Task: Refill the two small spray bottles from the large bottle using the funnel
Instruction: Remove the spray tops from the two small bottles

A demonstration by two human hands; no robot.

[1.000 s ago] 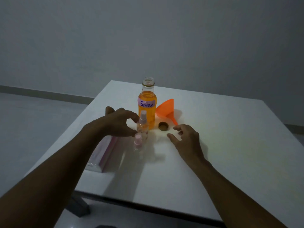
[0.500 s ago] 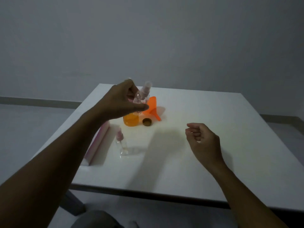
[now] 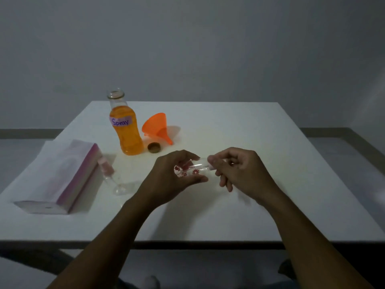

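gripping one small spray bottle [image 3: 192, 170] in l hand [image 3: 175, 178]: fingers curled over its clear, red-flowered body, thumb underneath. held sideways just above table [image 3: 250, 126], near front-centre, base twd left, top twd right. pinching the top end w/ r hand [image 3: 241, 174], fingers curled round it, right up against l hand's fingertips. prob. the pink spray head in there, but too blurred & covered to be sure.

standing on table at left: 2nd small spray bottle [image 3: 106, 167], pink top on, clear body, just beside right edge of a pink-and-white tissue box [image 3: 62, 180], apart from the hands.

further back: large bottle [image 3: 127, 134], upright, uncapped, orange liquid up to abt the shoulder, purple label reading "spray". lying just right of its base: brown bottle cap [image 3: 154, 147]. lying on its side just behind that cap, near the large bottle: orange funnel [image 3: 155, 126], wide mouth twd the large bottle, spout pointing front-right, down at the table.
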